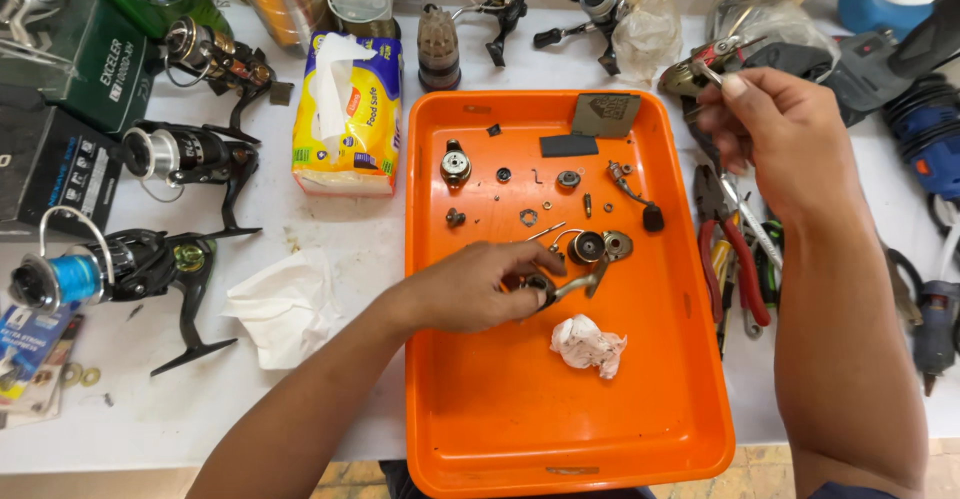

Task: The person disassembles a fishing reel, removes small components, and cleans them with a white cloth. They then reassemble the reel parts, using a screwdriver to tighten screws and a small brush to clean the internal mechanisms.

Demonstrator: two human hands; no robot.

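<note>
My left hand [478,287] rests inside the orange tray [520,419], its fingers closed on a dark metal reel part [545,287] with a bent arm. My right hand [775,129] is raised past the tray's right rim and pinches a small silver tool [708,71] by its thin end. Small screws, washers and gears [530,217] lie scattered in the tray's upper half. A crumpled stained tissue [588,344] sits below my left hand. A round spool piece [586,247] lies just right of my left fingers.
Red-handled pliers [735,249] and other tools lie right of the tray. Several fishing reels [185,154] stand on the white table at left, beside a tissue pack [345,114] and a loose tissue [285,309]. Power tools [925,129] crowd the far right.
</note>
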